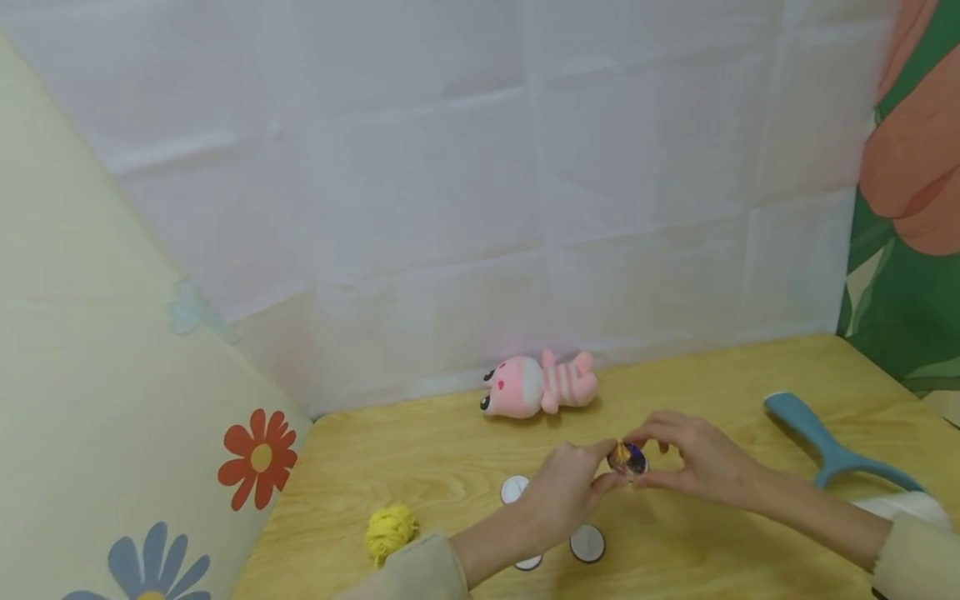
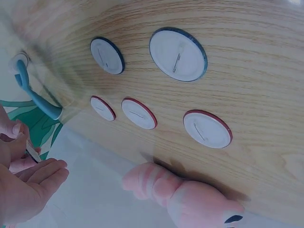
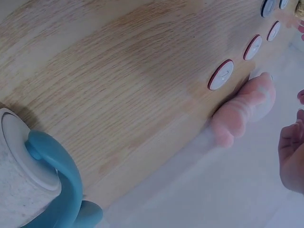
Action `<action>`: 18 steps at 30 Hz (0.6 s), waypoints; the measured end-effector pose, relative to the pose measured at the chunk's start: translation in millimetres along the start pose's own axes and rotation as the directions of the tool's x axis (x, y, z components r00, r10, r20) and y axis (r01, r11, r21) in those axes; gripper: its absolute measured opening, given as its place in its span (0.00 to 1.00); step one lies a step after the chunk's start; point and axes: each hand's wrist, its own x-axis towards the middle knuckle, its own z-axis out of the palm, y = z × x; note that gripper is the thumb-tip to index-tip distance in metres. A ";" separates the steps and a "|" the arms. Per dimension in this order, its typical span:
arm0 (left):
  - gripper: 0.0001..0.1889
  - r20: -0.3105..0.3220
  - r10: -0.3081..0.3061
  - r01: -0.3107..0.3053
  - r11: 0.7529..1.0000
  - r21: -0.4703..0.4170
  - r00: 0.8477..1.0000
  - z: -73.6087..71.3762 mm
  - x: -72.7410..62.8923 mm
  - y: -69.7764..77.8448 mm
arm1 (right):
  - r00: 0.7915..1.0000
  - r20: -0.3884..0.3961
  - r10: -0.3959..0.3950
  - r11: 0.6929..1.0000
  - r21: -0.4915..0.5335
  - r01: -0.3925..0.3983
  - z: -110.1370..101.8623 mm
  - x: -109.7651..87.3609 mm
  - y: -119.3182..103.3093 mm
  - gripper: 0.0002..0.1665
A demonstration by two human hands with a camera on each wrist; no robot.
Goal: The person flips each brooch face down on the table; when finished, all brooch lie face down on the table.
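Note:
Both hands hold a small round button badge (image 1: 628, 460) above the table, its front shiny and colourful. My left hand (image 1: 558, 493) grips its left edge between thumb and fingers. From the other side my right hand (image 1: 701, 461) pinches it, index finger above and thumb below. In the left wrist view only a thin edge of the held badge (image 2: 32, 153) shows between the fingers. Several more badges lie face down under the hands, white backs with pins upward; some have a blue rim (image 2: 204, 66), others a red rim (image 2: 207, 113).
A pink striped plush toy (image 1: 540, 387) lies by the back wall sheet. On the left is a ball of yellow yarn (image 1: 390, 533). A lint roller with a blue handle (image 1: 813, 437) and white roll (image 3: 23, 180) lies at the right, beneath the right forearm's side.

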 end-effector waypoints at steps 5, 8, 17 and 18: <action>0.14 -0.023 0.008 -0.008 1.000 -0.008 1.000 -0.8 2.2 1.5 | 0.999 -0.031 -0.019 1.000 0.003 0.019 -2.8 0.7 -0.9 0.23; 0.12 -0.032 0.009 -0.010 0.999 -0.031 0.999 -1.1 2.5 2.1 | 0.998 -0.046 -0.041 0.999 0.002 0.042 -2.9 0.4 -0.6 0.23; 0.22 -0.050 -0.046 0.044 0.998 -0.048 0.998 1.5 0.6 0.3 | 0.992 -0.077 -0.105 0.992 0.064 0.110 3.2 -1.3 2.7 0.11; 0.23 -0.054 -0.046 0.044 0.998 -0.043 0.997 2.1 0.1 -0.1 | 0.993 -0.084 -0.089 0.992 0.083 0.096 3.9 -2.0 2.4 0.08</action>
